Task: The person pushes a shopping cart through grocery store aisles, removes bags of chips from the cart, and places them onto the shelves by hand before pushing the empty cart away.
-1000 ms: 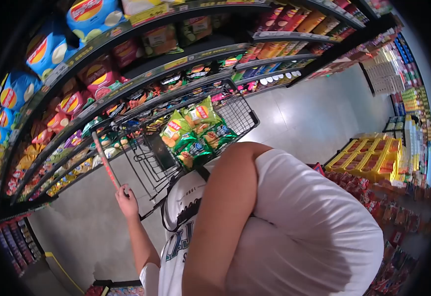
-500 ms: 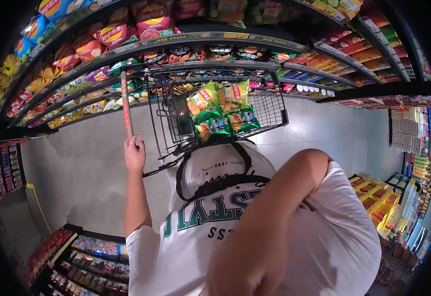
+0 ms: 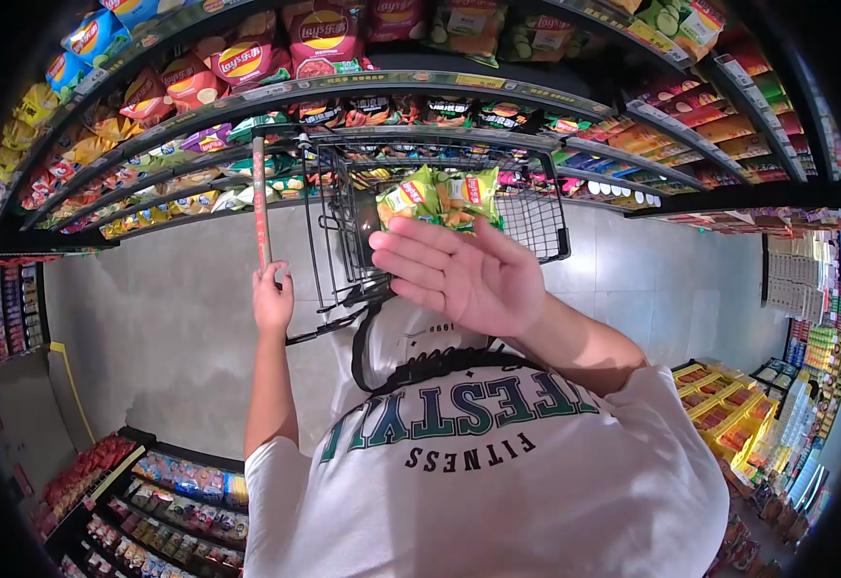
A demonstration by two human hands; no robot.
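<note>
My left hand (image 3: 272, 297) is wrapped round the near end of the push handle (image 3: 261, 207) of a black wire shopping cart (image 3: 534, 207). In front of my chest, my right hand (image 3: 473, 275) is raised with the palm up toward the camera, fingers straight and thumb apart; nothing lies in it. Just beyond its fingers, inside the cart, are a green-yellow Lay's chip bag (image 3: 409, 197) and another Lay's chip bag (image 3: 473, 190). My right hand covers most of the darker green bags below them. A white bag with black straps (image 3: 411, 332) hangs at my front.
Shelves of chip bags (image 3: 329, 39) run along the cart's far side. More shelves (image 3: 189, 472) stand behind me on the left, and yellow display boxes (image 3: 728, 409) sit on the right. Grey tiled floor (image 3: 180, 318) lies around the cart.
My right hand has come away from close under the camera and stretched forward over the cart's near side, palm now showing. My left hand has stayed on the handle.
</note>
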